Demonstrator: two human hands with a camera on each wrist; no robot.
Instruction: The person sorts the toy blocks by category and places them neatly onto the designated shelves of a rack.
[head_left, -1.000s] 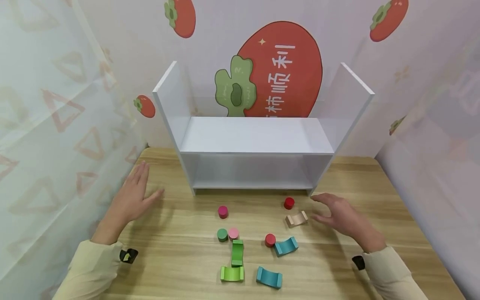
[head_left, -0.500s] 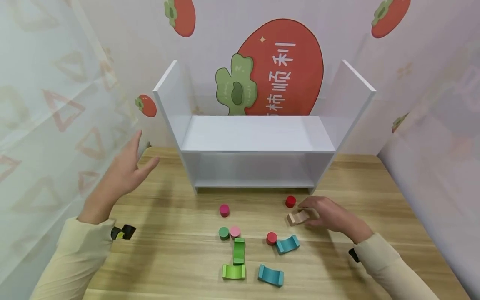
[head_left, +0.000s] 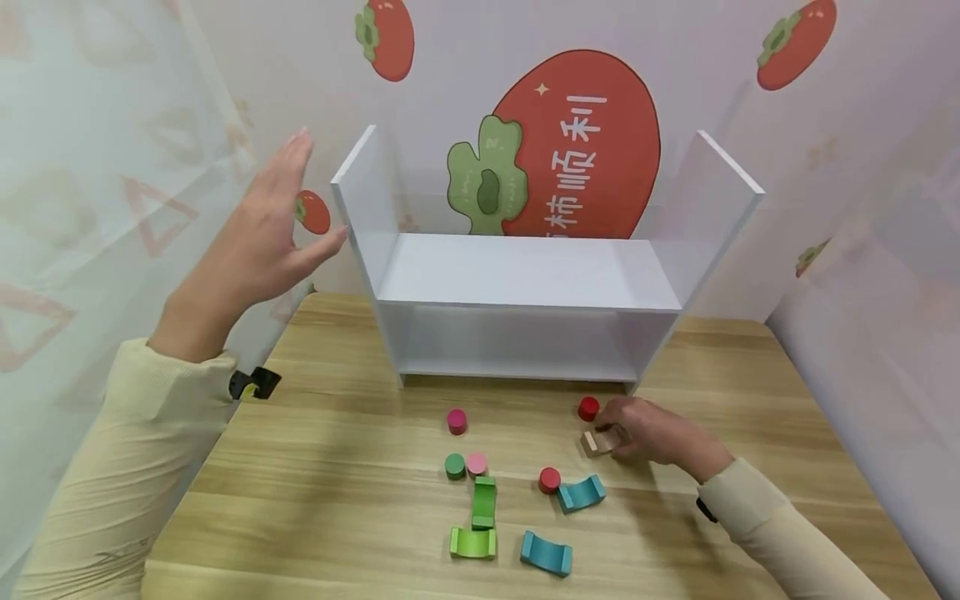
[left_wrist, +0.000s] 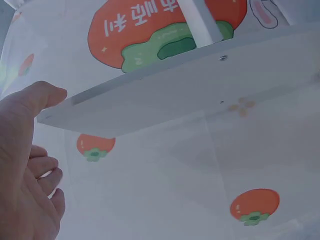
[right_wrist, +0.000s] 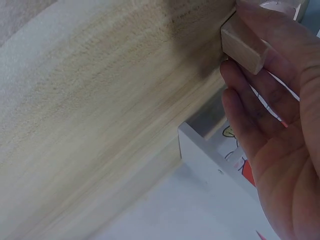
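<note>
My left hand (head_left: 255,237) is raised beside the left side panel of the white shelf (head_left: 517,271), thumb and fingers spread apart and nothing held. In the left wrist view its thumb (left_wrist: 47,95) lies right at the panel's end. On the table, my right hand (head_left: 656,432) pinches a plain wooden arch-cut block (head_left: 595,444) between thumb and fingers. The right wrist view shows one end of this wooden block (right_wrist: 243,45) at the fingertips, the rest partly covered. A red cylinder (head_left: 588,408) stands just behind the block, close to the right hand.
Around the table (head_left: 360,500) lie a magenta cylinder (head_left: 457,422), a green cylinder (head_left: 455,467), a pink cylinder (head_left: 477,465) and another red one. Nearer are two green curved blocks (head_left: 473,543) and two blue curved blocks (head_left: 546,553). Printed curtains surround the table.
My left hand has risen from low over the table to the height of the shelf's side panel. My right hand has moved left and taken hold of the wooden block.
</note>
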